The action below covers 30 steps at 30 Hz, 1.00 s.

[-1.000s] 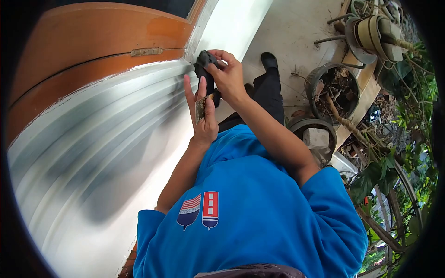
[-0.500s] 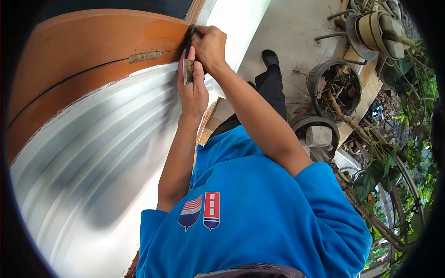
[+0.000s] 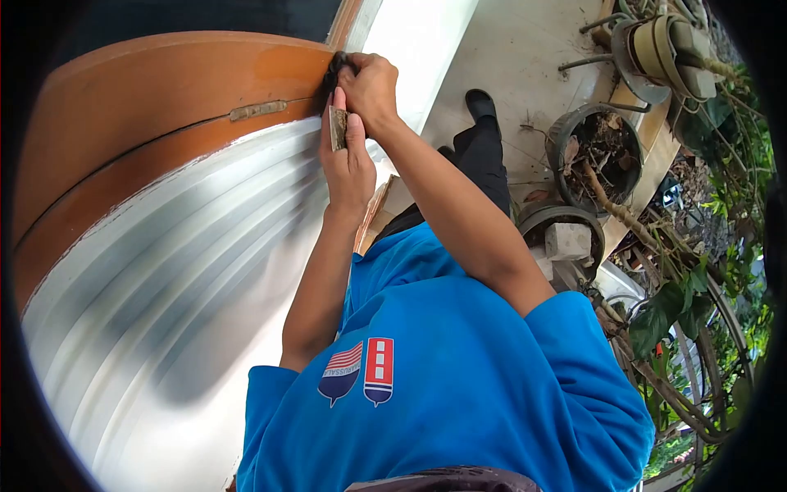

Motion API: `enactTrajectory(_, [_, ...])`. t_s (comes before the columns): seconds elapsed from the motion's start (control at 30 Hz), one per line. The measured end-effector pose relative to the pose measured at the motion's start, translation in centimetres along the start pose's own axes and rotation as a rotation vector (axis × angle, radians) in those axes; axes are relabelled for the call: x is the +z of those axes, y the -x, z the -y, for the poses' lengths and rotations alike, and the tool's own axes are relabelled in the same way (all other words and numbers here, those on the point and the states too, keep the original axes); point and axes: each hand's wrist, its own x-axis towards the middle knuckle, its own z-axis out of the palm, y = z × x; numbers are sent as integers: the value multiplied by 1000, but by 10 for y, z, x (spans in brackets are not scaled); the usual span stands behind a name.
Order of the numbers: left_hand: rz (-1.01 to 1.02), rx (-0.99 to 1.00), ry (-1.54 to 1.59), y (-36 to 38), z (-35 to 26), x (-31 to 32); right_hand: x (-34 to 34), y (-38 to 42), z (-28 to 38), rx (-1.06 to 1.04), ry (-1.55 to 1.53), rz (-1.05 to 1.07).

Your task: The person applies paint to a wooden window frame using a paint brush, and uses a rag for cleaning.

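- Fingers of the right hand (image 3: 375,92) are clamping together on a black object (image 3: 337,62), which is protruding just past their tips, apparently resting against the brown wooden frame (image 3: 197,72).
- Left hand (image 3: 351,170) is holding a flat rectangular plate (image 3: 338,129) between its thumb and fingers, just below the right fingers.
- Metal hinge (image 3: 258,110) is sitting left of the left fingers, spanning a seam in the frame.
- White ribbed moulding (image 3: 188,225) is curving below-left of those fingers.

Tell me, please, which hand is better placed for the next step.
Probably the right hand: it grips the dark object at the brown wood; the left hand holds a flat piece.
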Motion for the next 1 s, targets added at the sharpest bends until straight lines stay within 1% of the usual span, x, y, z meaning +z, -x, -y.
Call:
enactTrajectory(0.03, [-11, -17, 56, 0, -8, -2, 2, 0, 2, -12, 40, 13])
enactTrajectory(0.07, [-28, -45, 57, 5, -3, -2, 4, 1, 4, -23, 80, 27])
enactTrajectory(0.17, [-39, -110, 83, 32, -9, -8, 15, 24, -20, -121, 51, 66])
enactTrajectory(0.2, [-34, -106, 67, 36, -7, -6, 11, 25, -20, -72, 98, 163])
enactTrajectory(0.3, [-6, -56, -49, 42, 5, -2, 1, 26, -18, -65, 23, 195])
enactTrajectory(0.33, [22, -20, -70, 37, 4, -1, -4, 24, -14, -78, -15, 130])
enactTrajectory(0.37, [46, 14, -91, 29, 2, 1, -8, 20, -10, 25, -97, 66])
enactTrajectory(0.4, [68, 43, -113, 25, -1, 1, -10, 13, -5, -19, -62, 18])
enactTrajectory(0.43, [62, 13, -78, 28, 0, 0, -9, 5, -4, -58, -29, -27])
enactTrajectory(0.47, [57, -19, -44, 33, 2, -1, -7, 1, -3, -41, -65, -20])
enactTrajectory(0.57, [25, -80, 67, 33, 6, -3, 4, 6, -4, -110, 109, 132])
enactTrajectory(0.6, [18, -95, 105, 31, 7, -2, 7, 10, -8, -157, 210, 185])
enactTrajectory(0.7, [28, -68, -17, 43, 0, 2, -2, 23, -21, -88, 90, 271])
enactTrajectory(0.73, [32, -8, -68, 43, 8, 5, -4, 26, -19, -69, -35, 162])
enactTrajectory(0.77, [33, 47, -123, 41, 13, 6, -5, 23, -17, -46, -84, 96])
enactTrajectory(0.83, [48, 60, -133, 24, 3, 2, -7, 15, -3, 5, -191, -32])
enactTrajectory(0.87, [47, 56, -107, 17, -3, -1, -3, 8, -2, 16, -219, -19])
enactTrajectory(0.97, [-27, 167, -116, 12, 18, -1, 7, 15, 9, -165, -240, -24])
enactTrajectory(1.0, [-59, 201, -117, 18, 16, -3, 12, 17, 10, -336, -279, -76])
